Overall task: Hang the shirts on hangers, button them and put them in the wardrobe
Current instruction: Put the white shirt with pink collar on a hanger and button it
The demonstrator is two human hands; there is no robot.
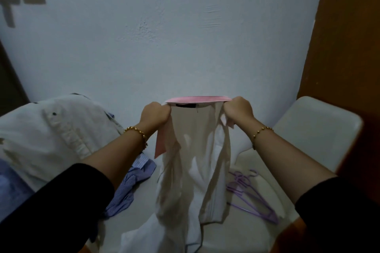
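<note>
Shirt [195, 162] cream, pink collar, hanging limp; left hand [155, 114] and right hand [239, 110] both clutch collar ends.

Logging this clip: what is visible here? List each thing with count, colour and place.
held shirt: one, cream with a pink collar, held up at centre in front of the wall
draped shirt: one, off-white, spread out at left
striped shirt: one, blue, crumpled below the left forearm
hangers: a few, exact count unclear, purple, lying on the white seat at lower right
chair: one, white, at right
wall: one, pale grey-blue, behind everything
wooden panel: one, brown, right edge
bracelets: two, gold, one on each wrist
sleeves: two, black, bottom corners
left hand: one, grips the collar's left end
right hand: one, grips the collar's right end
</note>
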